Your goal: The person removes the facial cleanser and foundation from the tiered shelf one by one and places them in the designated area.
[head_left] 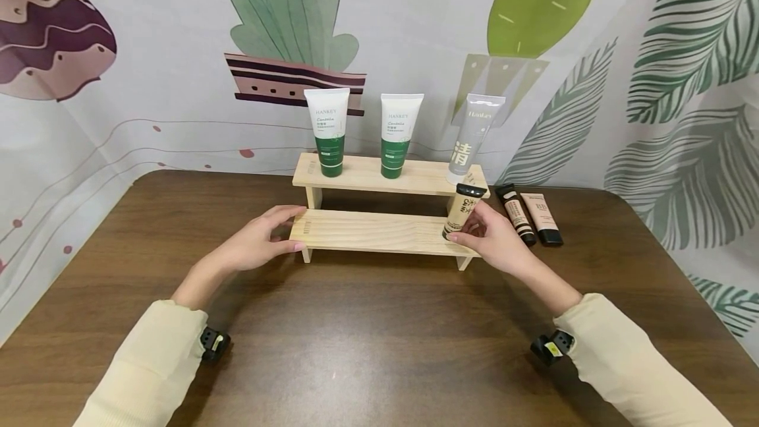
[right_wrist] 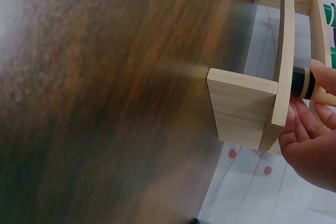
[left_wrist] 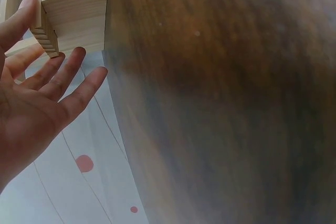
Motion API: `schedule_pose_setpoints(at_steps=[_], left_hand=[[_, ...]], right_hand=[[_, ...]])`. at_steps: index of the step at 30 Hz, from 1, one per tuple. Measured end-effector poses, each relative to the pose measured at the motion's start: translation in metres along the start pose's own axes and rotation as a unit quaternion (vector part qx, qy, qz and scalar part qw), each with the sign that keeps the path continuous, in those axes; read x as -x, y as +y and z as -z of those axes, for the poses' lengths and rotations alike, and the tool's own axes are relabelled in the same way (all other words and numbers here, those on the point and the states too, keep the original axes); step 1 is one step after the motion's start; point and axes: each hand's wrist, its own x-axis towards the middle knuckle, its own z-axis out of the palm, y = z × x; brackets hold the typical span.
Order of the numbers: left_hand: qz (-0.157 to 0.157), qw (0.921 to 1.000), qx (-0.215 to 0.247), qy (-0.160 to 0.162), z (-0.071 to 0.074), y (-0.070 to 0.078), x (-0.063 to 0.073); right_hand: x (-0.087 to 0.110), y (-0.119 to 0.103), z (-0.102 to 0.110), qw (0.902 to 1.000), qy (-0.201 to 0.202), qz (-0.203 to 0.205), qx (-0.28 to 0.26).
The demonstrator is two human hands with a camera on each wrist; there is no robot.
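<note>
A two-step wooden display stand (head_left: 379, 232) is on the table. My left hand (head_left: 257, 242) is at the left end of its lower step, thumb touching near the front edge and fingers spread toward the back; in the left wrist view the left hand (left_wrist: 39, 98) has its fingers loosely extended. At the right end of that step, my right hand (head_left: 495, 239) pinches a tan tube with black ends (head_left: 461, 213) between thumb and fingers. It is upright, leaning slightly right. In the right wrist view its black cap (right_wrist: 301, 82) meets the step's surface.
Two white-and-green tubes, one left (head_left: 329, 134) and one middle (head_left: 399, 137), stand on the upper step, with a clear grey tube (head_left: 474, 137) at its right. Right of the stand, a black-and-pink tube (head_left: 517, 213) and a pink tube (head_left: 539, 216) lie on the table (head_left: 356, 348).
</note>
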Motion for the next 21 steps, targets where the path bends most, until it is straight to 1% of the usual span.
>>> schedule_pose_setpoints(at_steps=[5, 11, 21], left_hand=[[0.002, 1.0000, -0.005, 0.000, 0.0002, 0.0004, 0.0000], [0.003, 1.0000, -0.005, 0.001, 0.0003, 0.0010, 0.0005], [0.000, 1.0000, 0.002, 0.000, -0.0003, 0.0008, 0.0010]], right_hand=[[-0.0009, 0.0018, -0.0005, 0.9998, 0.002, 0.004, 0.018], [-0.0007, 0.0022, 0.0003, 0.9997, -0.003, -0.001, 0.025], [0.0036, -0.0022, 0.0060, 1.0000, -0.007, -0.005, -0.005]])
